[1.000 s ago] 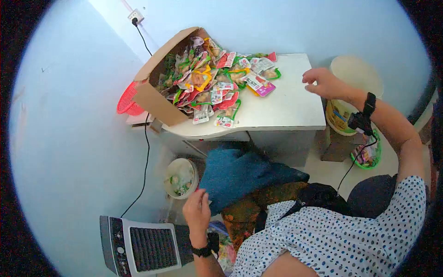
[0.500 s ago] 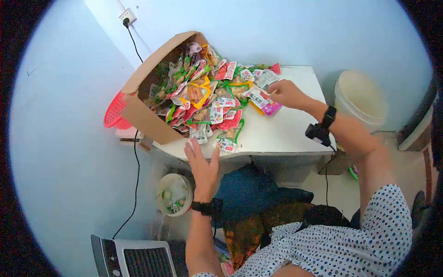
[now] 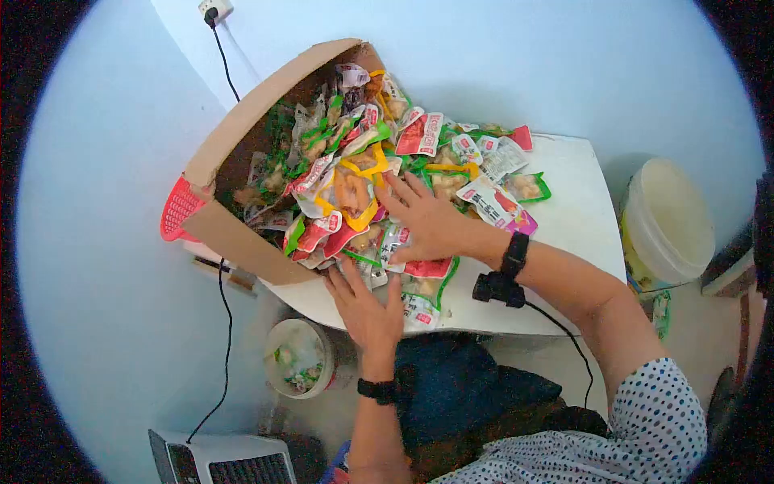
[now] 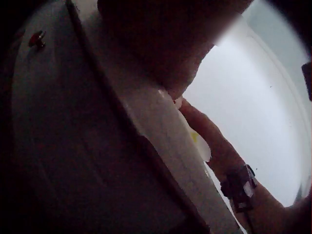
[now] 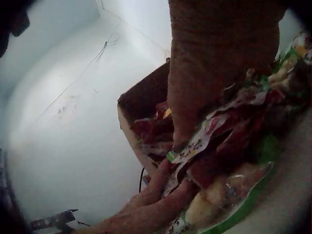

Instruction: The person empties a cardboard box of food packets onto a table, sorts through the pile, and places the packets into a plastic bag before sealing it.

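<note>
Rests right hand (image 3: 431,222), fingers spread, on snack packets (image 3: 351,194) too numerous to count, heaped out of one cardboard box (image 3: 250,248), upper left to centre of the frame; holds left hand (image 3: 369,315), fingers apart, at the packets' lower edge. Works near two white buckets (image 3: 645,234), lower left and right.

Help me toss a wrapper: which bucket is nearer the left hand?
The left bucket, with green bits inside, is nearer the left hand; the right bucket stands past the table.

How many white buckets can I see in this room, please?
2. One bucket stands low by the table's near left edge; the other bucket is beside its right end. More may be hidden.
</note>
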Demonstrator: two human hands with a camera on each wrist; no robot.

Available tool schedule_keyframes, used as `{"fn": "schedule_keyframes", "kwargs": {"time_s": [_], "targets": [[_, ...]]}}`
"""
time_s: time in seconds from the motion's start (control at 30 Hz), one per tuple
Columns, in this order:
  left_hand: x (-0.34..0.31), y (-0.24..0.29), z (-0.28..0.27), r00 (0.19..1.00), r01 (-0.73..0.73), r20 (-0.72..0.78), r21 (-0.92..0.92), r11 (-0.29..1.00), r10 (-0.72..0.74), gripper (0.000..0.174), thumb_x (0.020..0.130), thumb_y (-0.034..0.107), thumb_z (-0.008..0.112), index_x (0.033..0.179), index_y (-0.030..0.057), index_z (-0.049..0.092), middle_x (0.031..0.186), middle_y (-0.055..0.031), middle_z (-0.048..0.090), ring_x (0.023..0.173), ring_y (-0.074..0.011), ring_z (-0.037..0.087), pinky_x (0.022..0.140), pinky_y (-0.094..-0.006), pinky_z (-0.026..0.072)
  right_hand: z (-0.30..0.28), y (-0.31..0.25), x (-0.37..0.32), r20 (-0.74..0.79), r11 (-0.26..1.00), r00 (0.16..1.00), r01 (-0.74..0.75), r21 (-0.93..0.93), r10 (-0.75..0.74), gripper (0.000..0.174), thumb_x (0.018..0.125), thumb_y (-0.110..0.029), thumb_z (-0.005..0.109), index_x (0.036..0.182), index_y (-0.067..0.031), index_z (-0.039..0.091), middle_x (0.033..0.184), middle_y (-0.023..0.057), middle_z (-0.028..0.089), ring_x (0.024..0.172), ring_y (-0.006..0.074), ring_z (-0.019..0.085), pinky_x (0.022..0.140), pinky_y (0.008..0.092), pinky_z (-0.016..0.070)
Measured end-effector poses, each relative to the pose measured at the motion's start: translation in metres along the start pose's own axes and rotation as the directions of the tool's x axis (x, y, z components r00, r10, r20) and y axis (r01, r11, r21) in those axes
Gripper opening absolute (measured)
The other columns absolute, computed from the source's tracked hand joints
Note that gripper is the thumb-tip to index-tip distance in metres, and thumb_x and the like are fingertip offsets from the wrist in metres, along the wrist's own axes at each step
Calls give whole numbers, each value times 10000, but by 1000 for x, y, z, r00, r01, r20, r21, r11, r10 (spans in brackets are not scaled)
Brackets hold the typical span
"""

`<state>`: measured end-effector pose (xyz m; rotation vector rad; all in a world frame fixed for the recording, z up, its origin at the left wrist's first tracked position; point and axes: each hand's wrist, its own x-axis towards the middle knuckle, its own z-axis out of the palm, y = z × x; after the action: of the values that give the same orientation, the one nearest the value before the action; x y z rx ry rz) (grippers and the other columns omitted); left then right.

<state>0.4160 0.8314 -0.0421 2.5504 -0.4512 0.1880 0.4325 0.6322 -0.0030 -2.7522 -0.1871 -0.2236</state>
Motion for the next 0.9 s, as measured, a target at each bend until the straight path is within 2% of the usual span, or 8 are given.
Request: {"fn": "schedule_keyframes", "kwargs": {"time_s": [0.03, 0.13, 0.17, 0.4, 0.53, 0.57, 0.8, 0.9], "targets": [[1, 4, -4, 1000, 7, -5, -6, 1000, -7, 878, 840, 448, 650, 1476, 7, 237, 1458, -356, 256, 1361, -537, 216, 1113, -549, 242, 1, -1, 2, 5, 999, 1000, -9, -42, 9, 1002, 711, -494, 752, 1481, -96, 249, 1540, 238, 191, 1388, 486, 226, 998, 739, 263], [-3, 0, -1, 999, -10, -48, -4, 1000, 10, 888, 832, 456, 657, 1477, 11, 241, 1456, -360, 256, 1360, -539, 220, 1111, -552, 243, 6, 3, -1, -15, 998, 1000, 17, -61, -18, 956, 731, -444, 750, 1461, -65, 262, 1549, 233, 163, 1400, 475, 197, 1000, 736, 268], [-4, 1, -1, 998, -26, -63, -2, 1000, 26, 886, 833, 458, 656, 1477, 12, 243, 1456, -362, 255, 1359, -539, 222, 1111, -552, 243, 5, 1, -3, -45, 997, 999, 7, -75, -10, 849, 746, -373, 728, 1411, -45, 316, 1544, 215, 185, 1396, 447, 219, 1004, 676, 316], [-9, 9, -6, 998, -16, -66, -17, 1000, 15, 881, 833, 456, 661, 1479, 22, 248, 1454, -386, 232, 1359, -539, 226, 1118, -540, 236, 0, 13, -6, -101, 990, 993, 38, -134, -52, 691, 816, -265, 661, 1403, -64, 356, 1507, 166, 307, 1375, 398, 291, 966, 643, 361], [-8, 18, -12, 995, -5, -100, -25, 1000, 3, 886, 825, 450, 672, 1483, 36, 246, 1463, -387, 213, 1365, -536, 217, 1124, -536, 230, -25, 31, 1, 0, 986, 1000, -24, -166, 25, 566, 843, -181, 632, 1369, -203, 426, 1460, 63, 415, 1276, 318, 460, 969, 580, 389], [-8, 16, -11, 993, -13, -114, -23, 1000, 11, 896, 821, 456, 677, 1482, 31, 246, 1465, -385, 211, 1366, -535, 215, 1125, -535, 227, -20, 41, 2, -81, 984, 997, -26, -174, 12, 562, 832, -129, 632, 1353, -249, 459, 1439, 30, 449, 1235, 280, 510, 994, 558, 376], [-9, 12, -9, 992, -11, -126, 8, 1000, 12, 891, 824, 468, 672, 1471, 14, 260, 1474, -370, 213, 1375, -519, 212, 1124, -531, 230, -16, 59, -3, -177, 976, 984, -22, -218, -17, 530, 810, -106, 647, 1302, -269, 537, 1392, -5, 504, 1229, 220, 515, 1002, 569, 356], [-9, 12, -11, 993, -20, -115, 8, 1000, 21, 893, 822, 469, 673, 1471, 15, 262, 1480, -360, 214, 1381, -510, 209, 1122, -529, 236, -13, 78, 0, -223, 951, 974, -92, -294, 25, 466, 824, -167, 632, 1272, -271, 555, 1228, 14, 579, 1128, 259, 576, 926, 604, 384]]}}
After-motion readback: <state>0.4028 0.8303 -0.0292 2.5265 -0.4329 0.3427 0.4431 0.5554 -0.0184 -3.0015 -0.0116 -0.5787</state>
